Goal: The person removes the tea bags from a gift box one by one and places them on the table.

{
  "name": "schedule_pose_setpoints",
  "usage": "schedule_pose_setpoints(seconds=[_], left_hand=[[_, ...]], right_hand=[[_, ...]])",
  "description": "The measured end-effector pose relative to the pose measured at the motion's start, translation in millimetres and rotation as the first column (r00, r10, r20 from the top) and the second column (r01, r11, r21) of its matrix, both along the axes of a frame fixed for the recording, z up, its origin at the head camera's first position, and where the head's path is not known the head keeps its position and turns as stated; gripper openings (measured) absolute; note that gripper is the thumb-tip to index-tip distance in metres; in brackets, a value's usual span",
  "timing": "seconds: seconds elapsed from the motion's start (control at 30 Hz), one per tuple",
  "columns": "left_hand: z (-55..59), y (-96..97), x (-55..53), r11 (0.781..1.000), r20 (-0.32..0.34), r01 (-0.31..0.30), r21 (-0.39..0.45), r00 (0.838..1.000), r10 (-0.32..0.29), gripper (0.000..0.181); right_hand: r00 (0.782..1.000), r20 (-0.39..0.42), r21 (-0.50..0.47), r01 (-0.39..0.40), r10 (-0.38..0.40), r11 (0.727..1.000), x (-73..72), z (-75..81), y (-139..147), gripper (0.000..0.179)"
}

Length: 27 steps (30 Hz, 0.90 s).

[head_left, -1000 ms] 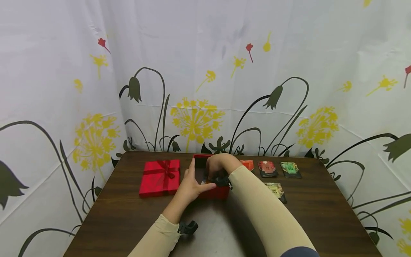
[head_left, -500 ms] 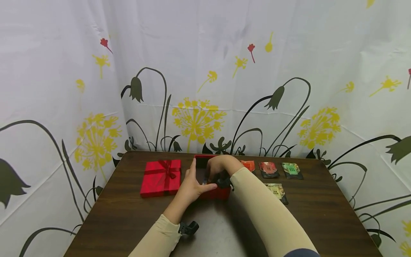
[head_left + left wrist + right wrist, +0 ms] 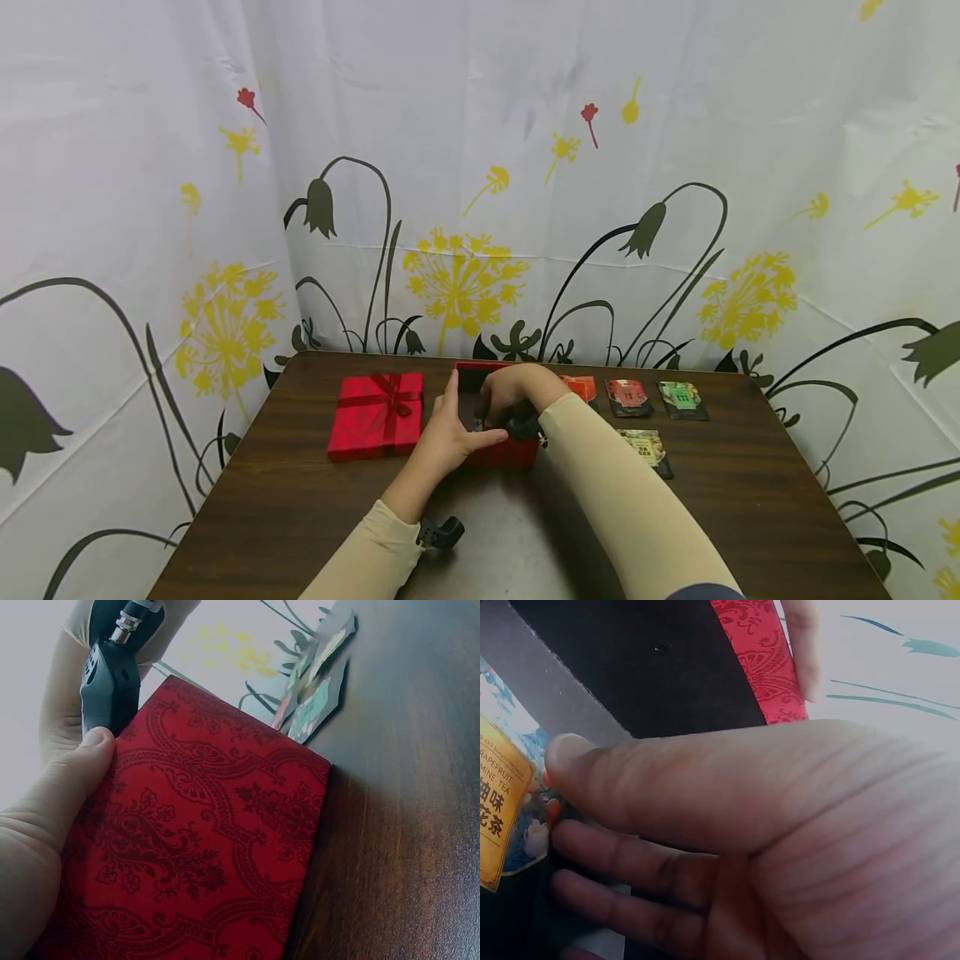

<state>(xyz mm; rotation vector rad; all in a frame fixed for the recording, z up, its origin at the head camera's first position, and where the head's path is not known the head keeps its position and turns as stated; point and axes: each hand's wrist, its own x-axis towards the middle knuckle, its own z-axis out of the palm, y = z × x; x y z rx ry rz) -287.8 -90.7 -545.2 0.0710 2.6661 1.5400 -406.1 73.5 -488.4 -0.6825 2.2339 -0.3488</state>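
A red patterned gift box [image 3: 510, 454] with a dark inside stands open-topped at the middle of the table. My left hand [image 3: 448, 433] lies against it, straight fingers along its left side and thumb at the near wall's upper edge. In the left wrist view the thumb [image 3: 94, 750] touches the red wall [image 3: 202, 825]. My right hand [image 3: 513, 392] reaches down into the box from the right. The right wrist view has its thumb and fingers [image 3: 592, 844] at the edge of a tea packet [image 3: 502, 787] with a yellow label, which they appear to pinch; the index finger is hidden.
A red lid [image 3: 375, 417] with a ribbon bow lies left of the box. To the right are an orange packet [image 3: 579, 387], a red packet [image 3: 628, 397], a green packet [image 3: 683, 400] and, nearer, a yellow packet [image 3: 645, 450]. A flowered curtain [image 3: 480, 167] hangs behind the table.
The head view has shifted slightly. Both hands stay at the box almost unmoved; the small visible part of the packet by the right fingers has shifted a little inside the box.
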Motion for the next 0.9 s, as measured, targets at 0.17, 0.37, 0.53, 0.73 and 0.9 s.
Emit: schedule_pose_setpoints(seconds=[0.17,0.37,0.53,0.73,0.9], left_hand=[[-1.4,-0.5,-1.3,1.0,0.001,0.002,0.007,1.0,-0.002,0.145],[-3.1,-0.6,-1.6,1.0,0.012,0.002,0.016,1.0,-0.002,0.144],[-2.0,-0.1,-0.7,1.0,0.02,0.002,0.028,1.0,-0.003,0.143],[-1.9,0.2,0.7,0.999,0.02,0.006,0.033,1.0,-0.007,0.143],[-1.2,-0.5,0.8,1.0,0.009,0.006,0.017,1.0,-0.006,0.143]], right_hand=[[1.0,0.011,0.0,-0.023,0.023,1.0,0.5,-0.1,-1.0,0.018],[0.999,0.024,-0.004,-0.048,0.048,0.999,0.9,-1.8,-1.8,0.013],[0.998,0.059,-0.023,-0.035,0.036,0.999,1.5,-4.0,-0.3,0.007],[0.998,0.067,-0.103,0.004,0.003,0.995,3.7,-6.7,2.8,0.01],[0.994,0.106,-0.19,0.06,-0.04,0.98,4.4,-8.4,5.5,0.005]])
